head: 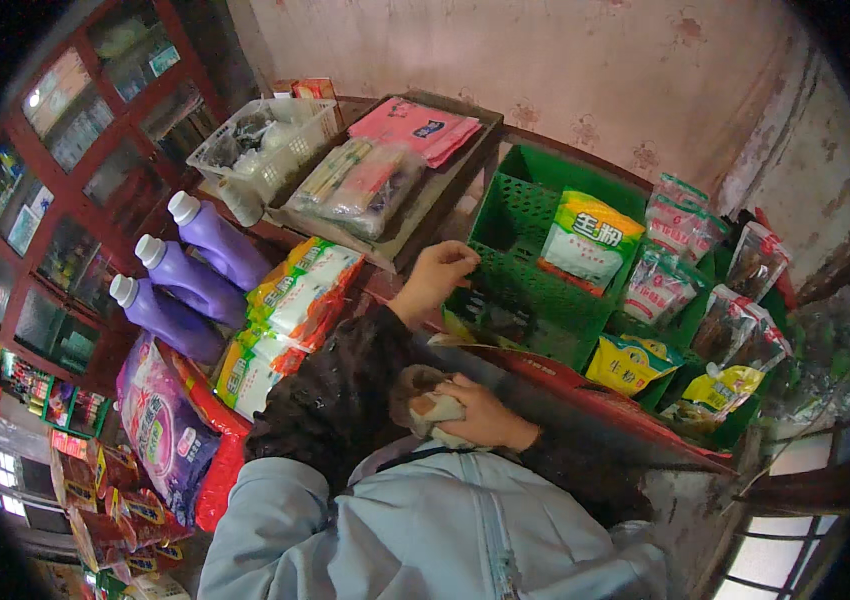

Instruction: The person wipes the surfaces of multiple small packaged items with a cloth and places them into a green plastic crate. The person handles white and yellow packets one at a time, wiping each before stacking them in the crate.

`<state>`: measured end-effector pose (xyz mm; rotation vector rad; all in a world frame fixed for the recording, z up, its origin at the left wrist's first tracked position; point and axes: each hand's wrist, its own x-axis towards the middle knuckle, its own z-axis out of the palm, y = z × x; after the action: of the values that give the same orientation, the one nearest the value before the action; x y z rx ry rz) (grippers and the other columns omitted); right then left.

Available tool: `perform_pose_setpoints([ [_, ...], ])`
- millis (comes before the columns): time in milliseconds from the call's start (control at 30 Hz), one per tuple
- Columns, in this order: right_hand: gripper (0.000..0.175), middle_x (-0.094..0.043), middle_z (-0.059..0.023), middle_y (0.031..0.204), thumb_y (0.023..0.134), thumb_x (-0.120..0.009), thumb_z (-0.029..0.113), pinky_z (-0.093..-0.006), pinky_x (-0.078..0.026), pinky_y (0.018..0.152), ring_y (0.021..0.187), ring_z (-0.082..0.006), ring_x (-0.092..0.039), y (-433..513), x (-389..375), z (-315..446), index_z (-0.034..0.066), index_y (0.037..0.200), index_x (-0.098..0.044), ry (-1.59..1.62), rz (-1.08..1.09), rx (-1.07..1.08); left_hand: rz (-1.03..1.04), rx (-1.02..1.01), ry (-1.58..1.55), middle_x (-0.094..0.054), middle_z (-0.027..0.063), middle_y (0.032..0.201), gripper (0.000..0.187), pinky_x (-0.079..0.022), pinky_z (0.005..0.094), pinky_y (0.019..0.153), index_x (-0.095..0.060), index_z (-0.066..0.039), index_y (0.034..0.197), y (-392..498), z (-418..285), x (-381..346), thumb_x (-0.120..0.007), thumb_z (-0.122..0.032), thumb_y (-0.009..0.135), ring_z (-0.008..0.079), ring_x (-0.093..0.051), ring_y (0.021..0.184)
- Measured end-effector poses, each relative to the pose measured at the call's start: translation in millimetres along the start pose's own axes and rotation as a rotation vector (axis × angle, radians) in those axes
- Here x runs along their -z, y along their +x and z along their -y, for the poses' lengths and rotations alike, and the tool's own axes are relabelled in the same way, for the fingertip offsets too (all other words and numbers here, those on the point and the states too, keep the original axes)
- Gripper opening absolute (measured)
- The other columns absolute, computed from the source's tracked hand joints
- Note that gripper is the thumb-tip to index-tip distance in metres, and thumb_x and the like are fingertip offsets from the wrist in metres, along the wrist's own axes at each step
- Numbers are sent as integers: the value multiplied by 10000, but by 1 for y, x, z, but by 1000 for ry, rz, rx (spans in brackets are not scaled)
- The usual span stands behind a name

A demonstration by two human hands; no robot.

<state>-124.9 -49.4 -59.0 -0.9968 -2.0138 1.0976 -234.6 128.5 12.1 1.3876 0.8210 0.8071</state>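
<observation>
My left hand (436, 276) is at the left side of a green plastic crate (504, 262), fingers curled close to its edge. Whether it touches the crate or pinches something small is unclear. Close to my chest, my right hand (491, 414) grips a crumpled, stained cloth (436, 405). A green, yellow and white pouch (591, 244) leans upright in the crate, whose left compartments show dark perforated walls. Further right, smaller clear-and-red packets (661, 289) and a yellow pouch (631, 364) stand in the green compartments.
Purple jugs (204, 281) with white caps stand left, beside stacked pouches (305, 289) and a large purple bag (166, 427). Behind are a white basket (305, 139), a wrapped bundle (357, 184) and pink packs (414, 127) on a tray. A glass-doored cabinet (84, 172) rises at far left.
</observation>
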Motion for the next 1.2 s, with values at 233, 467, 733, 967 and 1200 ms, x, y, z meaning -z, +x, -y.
perform_pose_setpoints([
  [233,548,-535,-221,1141,717,-699,255,-437,-445,911,1084,-379,-528,28,-31,0,39,1200,-558,-10,232,-132,42,10,-11,-657,37,980,169,-486,272,794,-654,-28,1027,-9,-21,18,-568,-143,938,116,-594,903],
  [467,576,-548,-214,1190,704,-664,202,-440,-428,962,1098,-388,-526,16,-26,12,76,1254,-548,11,-75,48,143,-154,65,-624,65,1011,245,-496,305,811,-593,22,1157,43,-31,-32,-542,-76,938,154,-603,928],
  [733,669,-513,-187,1244,693,-730,203,-423,-402,997,1156,-367,-500,-11,-5,7,92,1315,-510,12,-177,47,203,79,-84,-591,111,924,275,-515,349,664,-531,59,1062,120,1,-92,-636,-117,879,218,-631,811],
  [967,645,-514,-193,1245,698,-739,213,-412,-403,985,1162,-353,-507,-24,18,17,79,1295,-535,60,-164,-24,30,-33,-29,-604,103,928,284,-493,334,573,-558,60,1059,142,19,-110,-637,-153,888,186,-630,774],
  [1200,535,-524,-203,1235,724,-705,192,-409,-440,922,1123,-348,-522,-13,35,30,27,1211,-557,36,243,-478,5,-42,58,-600,124,1058,408,-497,333,661,-500,60,1182,113,12,-99,-657,-144,866,173,-607,825],
])
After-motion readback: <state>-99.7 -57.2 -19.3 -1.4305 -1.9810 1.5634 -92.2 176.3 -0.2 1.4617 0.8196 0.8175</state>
